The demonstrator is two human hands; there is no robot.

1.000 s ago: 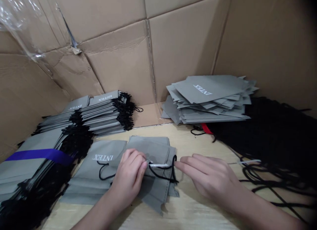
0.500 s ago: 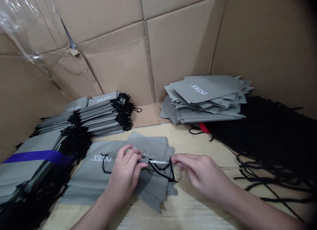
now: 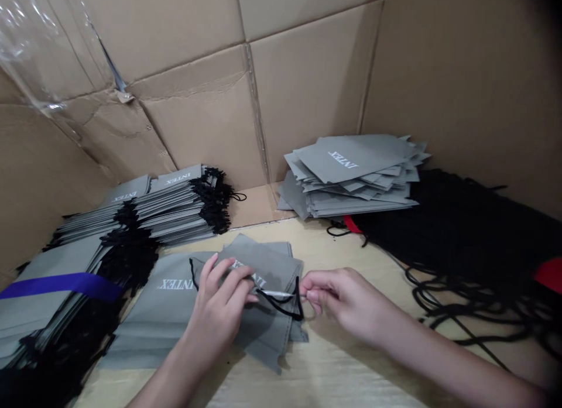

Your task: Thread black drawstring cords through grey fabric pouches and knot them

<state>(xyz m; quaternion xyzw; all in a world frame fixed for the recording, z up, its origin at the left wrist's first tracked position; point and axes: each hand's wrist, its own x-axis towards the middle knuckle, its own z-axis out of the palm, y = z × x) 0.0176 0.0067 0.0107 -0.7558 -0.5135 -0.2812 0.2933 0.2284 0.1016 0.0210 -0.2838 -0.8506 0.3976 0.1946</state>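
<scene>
The right hand [image 3: 338, 300] has just closed from loosely spread fingers into a narrow pinch, thumb and forefinger meeting at the end of a slim white rod [image 3: 276, 293], beside a loop of black cord [image 3: 281, 305]. The left hand [image 3: 217, 305] has moved up the fabric and now lies curled over the folded top of a grey non-woven drawstring bag [image 3: 267, 332], fingers slightly apart; whether it is gripping the cloth, I cannot tell. The bag lies on the pale wooden counter [image 3: 316, 250] between the hands, its cord and rod running across it towards the right hand, and it overlaps a second grey bag [image 3: 144, 338] printed with white INTEX lettering. Beyond the left hand, a banded stack of bags [image 3: 52, 302] carries a purple strap, with a further stack of corded bags [image 3: 175, 206] behind it. Beyond the right hand are a loose pile of grey bag blanks [image 3: 351, 168] and a dense mass of black cords [image 3: 461, 232] with a red tag [image 3: 548, 274] at the edge. Cardboard sheets [image 3: 307, 103] line the back and sides.
</scene>
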